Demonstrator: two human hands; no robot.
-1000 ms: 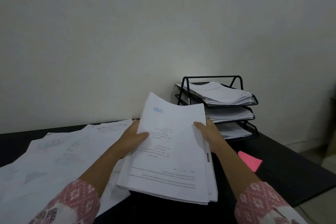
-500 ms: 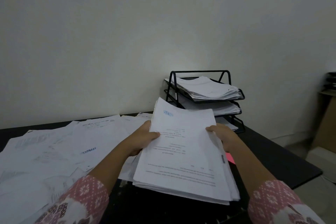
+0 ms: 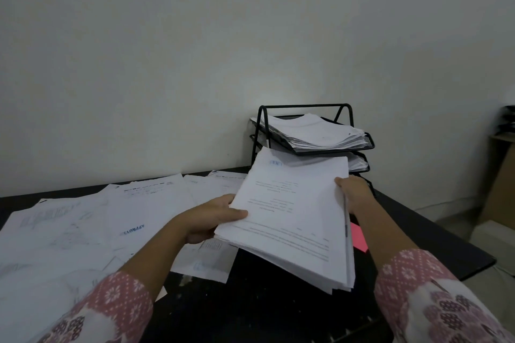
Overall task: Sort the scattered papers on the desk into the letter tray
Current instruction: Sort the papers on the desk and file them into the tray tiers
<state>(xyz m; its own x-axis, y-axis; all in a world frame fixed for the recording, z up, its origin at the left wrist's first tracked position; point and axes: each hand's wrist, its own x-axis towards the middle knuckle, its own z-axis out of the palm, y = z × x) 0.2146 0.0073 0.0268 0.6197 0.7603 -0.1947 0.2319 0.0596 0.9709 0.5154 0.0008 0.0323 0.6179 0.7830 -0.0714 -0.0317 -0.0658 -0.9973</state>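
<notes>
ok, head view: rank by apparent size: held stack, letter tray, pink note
1. held stack: largest, though it is nearest the camera, which inflates it.
2. letter tray: farther off, lower tiers partly hidden behind the stack.
3. pink note: smallest, but mostly covered, so its full size is unclear.

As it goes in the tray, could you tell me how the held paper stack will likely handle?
The paper stack looks thick, so probably heavy; left hand and right hand both grip it. Its fanned near edges suggest loose sheets, apt to slide if tilted.

Pink sleeves (image 3: 111, 303) with white floral print
</notes>
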